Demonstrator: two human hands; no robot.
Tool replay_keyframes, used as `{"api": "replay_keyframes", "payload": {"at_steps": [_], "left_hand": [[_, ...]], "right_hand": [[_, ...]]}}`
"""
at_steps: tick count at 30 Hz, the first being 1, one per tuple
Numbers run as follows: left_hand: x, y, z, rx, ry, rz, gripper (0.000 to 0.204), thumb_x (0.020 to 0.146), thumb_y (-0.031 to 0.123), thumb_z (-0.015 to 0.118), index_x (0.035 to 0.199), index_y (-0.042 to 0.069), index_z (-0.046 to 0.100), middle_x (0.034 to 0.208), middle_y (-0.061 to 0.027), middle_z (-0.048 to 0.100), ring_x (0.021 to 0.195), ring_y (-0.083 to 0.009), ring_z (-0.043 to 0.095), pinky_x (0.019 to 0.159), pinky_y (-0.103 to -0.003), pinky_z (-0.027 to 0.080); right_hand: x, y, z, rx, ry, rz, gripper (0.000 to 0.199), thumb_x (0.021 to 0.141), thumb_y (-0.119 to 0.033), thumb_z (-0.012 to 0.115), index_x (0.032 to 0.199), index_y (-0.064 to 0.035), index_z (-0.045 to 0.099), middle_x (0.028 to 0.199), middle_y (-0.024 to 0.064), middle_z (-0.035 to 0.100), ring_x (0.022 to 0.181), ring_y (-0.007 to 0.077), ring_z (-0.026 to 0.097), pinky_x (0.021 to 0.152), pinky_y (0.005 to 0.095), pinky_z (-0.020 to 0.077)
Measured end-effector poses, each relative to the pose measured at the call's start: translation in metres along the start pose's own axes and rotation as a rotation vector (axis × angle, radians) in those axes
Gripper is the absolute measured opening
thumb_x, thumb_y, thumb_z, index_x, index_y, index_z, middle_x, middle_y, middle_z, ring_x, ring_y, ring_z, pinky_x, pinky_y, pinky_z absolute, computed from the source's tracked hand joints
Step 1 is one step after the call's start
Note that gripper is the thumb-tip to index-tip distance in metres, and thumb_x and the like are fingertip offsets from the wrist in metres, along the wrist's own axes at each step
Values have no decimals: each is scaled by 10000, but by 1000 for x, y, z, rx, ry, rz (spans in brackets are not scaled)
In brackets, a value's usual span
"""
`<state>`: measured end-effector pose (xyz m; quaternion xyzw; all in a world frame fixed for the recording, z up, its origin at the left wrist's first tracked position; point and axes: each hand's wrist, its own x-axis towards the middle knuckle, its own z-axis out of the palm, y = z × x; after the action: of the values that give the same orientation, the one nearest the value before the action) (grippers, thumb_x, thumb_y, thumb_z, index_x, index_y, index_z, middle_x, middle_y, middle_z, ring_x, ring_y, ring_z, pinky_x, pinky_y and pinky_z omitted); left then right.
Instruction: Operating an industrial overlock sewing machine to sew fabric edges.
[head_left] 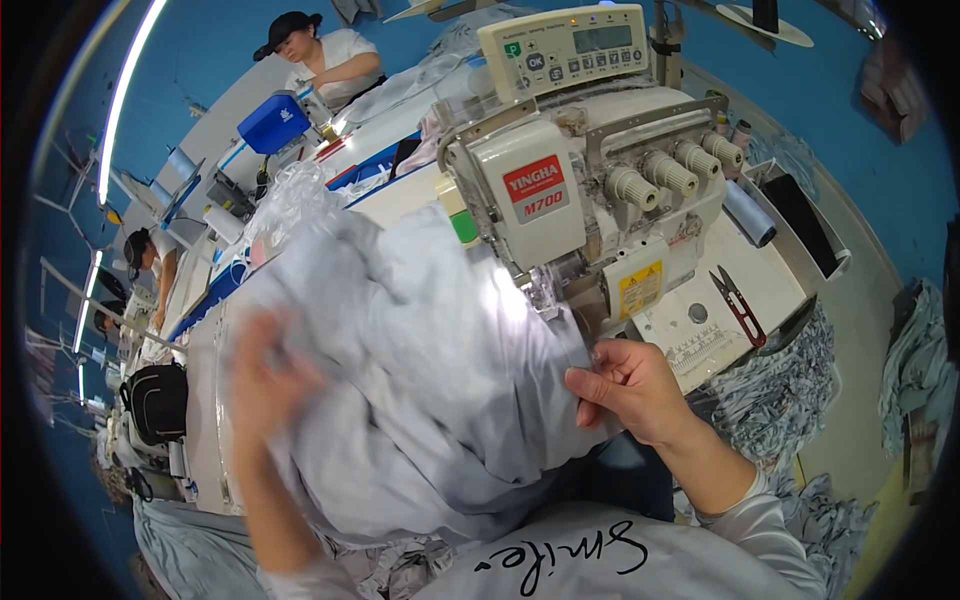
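Note:
A large bunched piece of light grey-blue fabric [400, 400] spreads over the table and hangs toward my lap. Its right edge runs up to the lit needle area [543, 292] of a white overlock sewing machine [530, 190]. Just below the presser area, my right hand [635, 390] pinches the fabric's edge between thumb and fingers. My left hand [272, 375] is at the left side of the bundle, smeared by motion; whether it grips any cloth cannot be made out.
Red-handled thread snips [742, 310] lie on the machine's right plate, beside a blue-grey thread spool [750, 215]. A control panel [565, 50] tops the machine. Crumpled fabric [790, 380] lies low at right. A black backpack [157, 402] is at left. Co-workers [325, 60] sit at machines beyond.

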<state>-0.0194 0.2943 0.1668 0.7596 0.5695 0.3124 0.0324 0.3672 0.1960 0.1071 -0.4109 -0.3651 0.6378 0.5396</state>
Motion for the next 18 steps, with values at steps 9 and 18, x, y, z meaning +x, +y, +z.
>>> {"api": "replay_keyframes", "payload": {"at_steps": [9, 18], "left_hand": [[-64, 36, 29, 139, 498, 47, 124, 774, -49, 573, 865, 18, 624, 933, -144, 545, 860, -257, 544, 667, -273, 435], [29, 32, -19, 102, 709, 191, 89, 826, 11, 595, 897, 39, 641, 913, -24, 569, 769, -110, 511, 649, -203, 392]], "right_hand": [[2, 0, 1, -1, -65, 14, 170, 840, -87, 670, 780, -28, 523, 578, 30, 576, 495, 120, 603, 434, 229, 471], [2, 1, -2, 7, -106, -8, 222, 870, -156, 651, 747, -21, 524, 593, 35, 593, 518, 99, 602, 461, 215, 476]]}}
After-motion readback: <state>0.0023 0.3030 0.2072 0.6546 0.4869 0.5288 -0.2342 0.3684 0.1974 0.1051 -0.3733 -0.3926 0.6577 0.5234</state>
